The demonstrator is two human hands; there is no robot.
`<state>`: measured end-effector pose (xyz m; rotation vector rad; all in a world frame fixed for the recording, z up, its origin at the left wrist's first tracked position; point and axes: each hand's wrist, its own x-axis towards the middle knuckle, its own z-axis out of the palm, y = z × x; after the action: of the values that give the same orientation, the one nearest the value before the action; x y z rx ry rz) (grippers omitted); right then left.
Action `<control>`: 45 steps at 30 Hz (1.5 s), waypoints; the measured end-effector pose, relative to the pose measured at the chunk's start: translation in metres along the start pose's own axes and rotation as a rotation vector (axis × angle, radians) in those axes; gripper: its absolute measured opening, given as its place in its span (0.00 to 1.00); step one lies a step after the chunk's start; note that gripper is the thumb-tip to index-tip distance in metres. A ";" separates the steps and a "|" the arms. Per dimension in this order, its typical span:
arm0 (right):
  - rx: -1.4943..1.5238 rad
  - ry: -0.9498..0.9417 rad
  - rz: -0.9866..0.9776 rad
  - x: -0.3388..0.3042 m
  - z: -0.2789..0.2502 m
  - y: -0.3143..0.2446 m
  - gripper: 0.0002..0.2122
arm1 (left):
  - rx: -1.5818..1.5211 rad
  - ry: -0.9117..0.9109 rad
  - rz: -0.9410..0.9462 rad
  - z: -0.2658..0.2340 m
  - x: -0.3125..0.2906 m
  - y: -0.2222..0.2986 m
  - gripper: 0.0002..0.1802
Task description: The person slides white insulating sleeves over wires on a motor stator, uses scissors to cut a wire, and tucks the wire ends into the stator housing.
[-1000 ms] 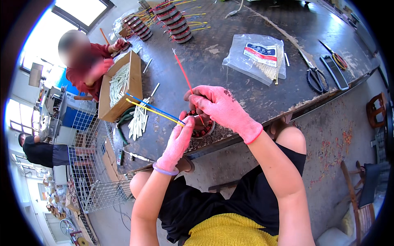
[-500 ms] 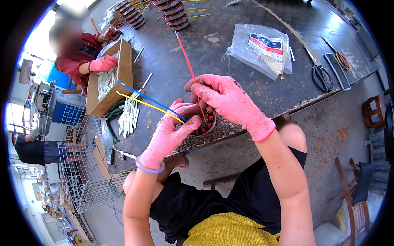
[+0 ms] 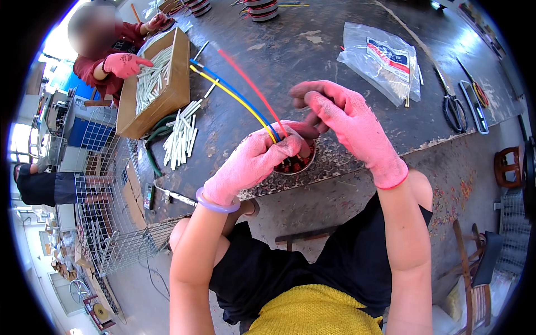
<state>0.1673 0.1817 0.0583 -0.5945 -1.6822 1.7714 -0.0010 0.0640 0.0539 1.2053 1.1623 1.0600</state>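
My left hand (image 3: 254, 162), in a pink glove, pinches a yellow wire (image 3: 240, 101), a blue wire (image 3: 216, 76) and a red wire (image 3: 251, 84) together. They fan up and to the left from its thumb and fingers. Just below these fingertips sits a round metal part with dark red windings (image 3: 295, 164), at the table's near edge and mostly covered by my hand. My right hand (image 3: 354, 125), also gloved, is right beside the left fingertips. Its fingers are bent and apart, with nothing visible in them.
White tubes (image 3: 181, 137) lie loose beside a cardboard box (image 3: 181, 78) of more tubes, where a co-worker's gloved hand (image 3: 124, 64) reaches in. A clear plastic bag (image 3: 385, 67), scissors (image 3: 453, 109) and wound ring stacks (image 3: 261, 10) lie on the dark table (image 3: 234, 156).
The red wire has passed from my right hand's grip into the left hand, beside the blue and yellow wires. My right hand has moved off to the right. The view has shifted slightly.
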 end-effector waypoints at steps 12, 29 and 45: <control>-0.402 0.046 0.071 0.004 -0.006 0.042 0.14 | -0.092 -0.063 0.007 -0.005 0.007 -0.013 0.15; -1.160 -0.186 -0.364 0.224 0.255 -0.043 0.14 | -0.759 -0.210 0.434 0.039 0.057 -0.136 0.23; -1.449 -0.981 -0.051 0.355 0.290 0.055 0.25 | -2.327 -0.629 -0.244 0.041 0.019 -0.116 0.23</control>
<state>-0.2924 0.2225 0.0623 -0.1362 -3.5255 0.4169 0.0406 0.0685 -0.0631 -0.5367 -0.6723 0.9038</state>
